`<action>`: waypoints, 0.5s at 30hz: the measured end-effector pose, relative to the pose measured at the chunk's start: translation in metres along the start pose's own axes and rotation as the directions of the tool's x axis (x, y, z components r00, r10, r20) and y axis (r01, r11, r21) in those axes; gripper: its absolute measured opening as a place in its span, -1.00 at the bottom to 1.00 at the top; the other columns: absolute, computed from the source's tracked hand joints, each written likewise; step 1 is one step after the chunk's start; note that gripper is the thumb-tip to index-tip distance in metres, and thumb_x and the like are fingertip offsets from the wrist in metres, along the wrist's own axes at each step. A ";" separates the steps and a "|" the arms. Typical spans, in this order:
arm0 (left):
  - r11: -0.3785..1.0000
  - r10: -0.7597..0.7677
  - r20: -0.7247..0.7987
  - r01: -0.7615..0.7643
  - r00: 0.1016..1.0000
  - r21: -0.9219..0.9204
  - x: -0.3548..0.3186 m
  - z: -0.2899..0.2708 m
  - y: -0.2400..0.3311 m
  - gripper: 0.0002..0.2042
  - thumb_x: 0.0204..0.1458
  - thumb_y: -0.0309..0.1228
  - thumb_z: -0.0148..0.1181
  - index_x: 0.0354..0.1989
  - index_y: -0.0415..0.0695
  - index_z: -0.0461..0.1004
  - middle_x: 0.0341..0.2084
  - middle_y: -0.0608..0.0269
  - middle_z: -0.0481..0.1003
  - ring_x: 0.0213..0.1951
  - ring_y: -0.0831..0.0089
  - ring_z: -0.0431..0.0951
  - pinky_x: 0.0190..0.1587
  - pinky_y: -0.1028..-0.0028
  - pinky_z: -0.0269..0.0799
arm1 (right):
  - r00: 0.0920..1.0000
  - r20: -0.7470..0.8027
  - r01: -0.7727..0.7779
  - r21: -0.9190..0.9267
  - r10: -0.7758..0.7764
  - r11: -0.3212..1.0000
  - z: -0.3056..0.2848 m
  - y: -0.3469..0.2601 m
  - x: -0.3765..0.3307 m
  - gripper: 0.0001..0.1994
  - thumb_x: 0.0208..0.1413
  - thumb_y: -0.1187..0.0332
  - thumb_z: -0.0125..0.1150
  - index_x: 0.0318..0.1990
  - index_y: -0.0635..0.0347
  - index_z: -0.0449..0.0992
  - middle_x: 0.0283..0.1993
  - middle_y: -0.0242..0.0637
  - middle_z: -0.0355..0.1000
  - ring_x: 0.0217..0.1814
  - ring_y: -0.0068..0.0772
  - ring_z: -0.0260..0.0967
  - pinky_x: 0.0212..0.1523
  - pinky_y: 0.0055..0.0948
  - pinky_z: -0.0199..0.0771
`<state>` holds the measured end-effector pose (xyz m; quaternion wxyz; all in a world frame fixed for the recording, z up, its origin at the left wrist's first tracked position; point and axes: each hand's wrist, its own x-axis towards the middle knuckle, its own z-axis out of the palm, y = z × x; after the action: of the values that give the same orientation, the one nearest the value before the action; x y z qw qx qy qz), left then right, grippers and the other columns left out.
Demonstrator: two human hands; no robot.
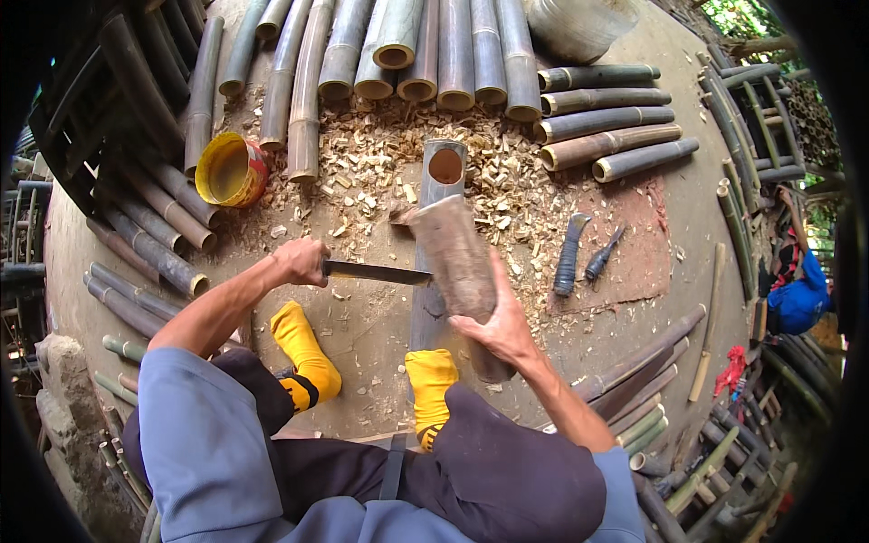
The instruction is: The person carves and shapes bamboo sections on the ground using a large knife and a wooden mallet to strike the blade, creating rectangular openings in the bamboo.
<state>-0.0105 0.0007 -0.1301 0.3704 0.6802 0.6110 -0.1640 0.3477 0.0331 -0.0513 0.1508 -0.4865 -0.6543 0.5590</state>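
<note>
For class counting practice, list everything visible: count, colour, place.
Holed bamboo pole: one, grey, centre
Bamboo poles: many, mostly grey, around
Wood chips: many, pale, centre
Bucket: one, yellow, left
Rounded object: one, grey, top
Mat: one, reddish, right
Hand tools: two, dark, on mat
Cloth: one, red, right
Person: one, blue clothing, right
Rock: one, grey, left
Knife: one, dark, centre
Wooden block: one, brown, centre
Socks: two, yellow, lower centre
Left fingers: one set, bare, on knife
Right fingers: one set, bare, on block
</note>
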 end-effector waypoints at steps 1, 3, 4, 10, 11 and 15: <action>0.997 0.042 0.020 -0.040 0.999 -0.059 0.004 -0.001 -0.002 -0.73 -0.36 -0.32 0.28 -0.48 -0.23 0.52 -0.62 0.11 0.52 -0.54 0.29 0.53 -0.43 0.32 0.48 | 0.991 -0.134 -0.002 0.024 0.006 1.000 -0.003 0.001 -0.014 0.04 -0.33 0.09 0.44 0.31 0.23 -0.06 0.21 0.00 0.19 0.25 -0.14 0.17 0.23 -0.28 0.16; 0.979 0.104 0.069 -0.090 0.992 -0.184 0.015 0.003 -0.019 -0.74 -0.35 -0.34 0.29 -0.50 -0.27 0.51 -0.65 0.15 0.52 -0.59 0.37 0.52 -0.48 0.37 0.47 | 0.980 -0.124 -0.148 0.086 0.158 0.985 -0.013 0.022 -0.027 -0.15 -0.35 0.12 0.46 0.13 0.31 0.20 0.00 -0.16 0.35 0.04 -0.34 0.30 0.08 -0.34 0.28; 0.941 0.082 0.221 -0.003 0.972 -0.338 0.018 -0.008 -0.013 -0.75 -0.35 -0.37 0.29 -0.53 -0.31 0.49 -0.69 0.20 0.50 -0.64 0.44 0.49 -0.55 0.43 0.44 | 0.963 -0.142 -0.209 0.150 0.231 0.966 -0.016 0.042 -0.038 -0.18 -0.35 0.12 0.45 0.11 0.30 0.22 -0.03 -0.15 0.37 0.01 -0.30 0.32 0.06 -0.32 0.30; 0.948 -0.027 0.028 0.035 0.999 -0.318 0.004 0.025 0.001 -0.69 -0.46 -0.31 0.25 -0.53 -0.30 0.49 -0.66 0.12 0.50 -0.56 0.36 0.53 -0.47 0.38 0.44 | 0.848 -0.241 -0.417 0.248 0.472 0.875 0.009 0.138 -0.116 -0.27 -0.32 0.26 0.38 0.09 0.29 0.23 -0.07 -0.17 0.37 -0.03 -0.33 0.32 0.02 -0.35 0.28; 0.902 -0.073 0.059 0.091 0.996 -0.421 -0.001 0.051 -0.003 -0.67 -0.46 -0.31 0.26 -0.51 -0.31 0.51 -0.57 0.05 0.53 -0.50 0.31 0.54 -0.41 0.36 0.45 | 0.845 -0.281 -0.406 0.219 0.456 0.887 0.014 0.141 -0.121 -0.28 -0.32 0.29 0.37 0.09 0.27 0.23 -0.07 -0.18 0.37 -0.03 -0.36 0.30 0.02 -0.37 0.27; 0.919 -0.068 -0.173 -0.006 0.983 -0.395 -0.017 0.096 0.000 -0.66 -0.39 -0.33 0.22 -0.37 -0.26 0.53 -0.50 -0.04 0.54 -0.40 0.29 0.56 -0.34 0.40 0.49 | 0.784 -0.111 -0.546 0.346 0.611 0.763 0.011 0.120 -0.114 -0.35 -0.29 0.29 0.36 0.05 0.27 0.28 -0.14 -0.23 0.41 -0.11 -0.38 0.34 -0.04 -0.40 0.32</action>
<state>0.0077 -0.0794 -0.1832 0.4391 0.5941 0.6737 0.0197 0.4507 -0.0773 -0.1206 0.1113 -0.6951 -0.3592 0.6127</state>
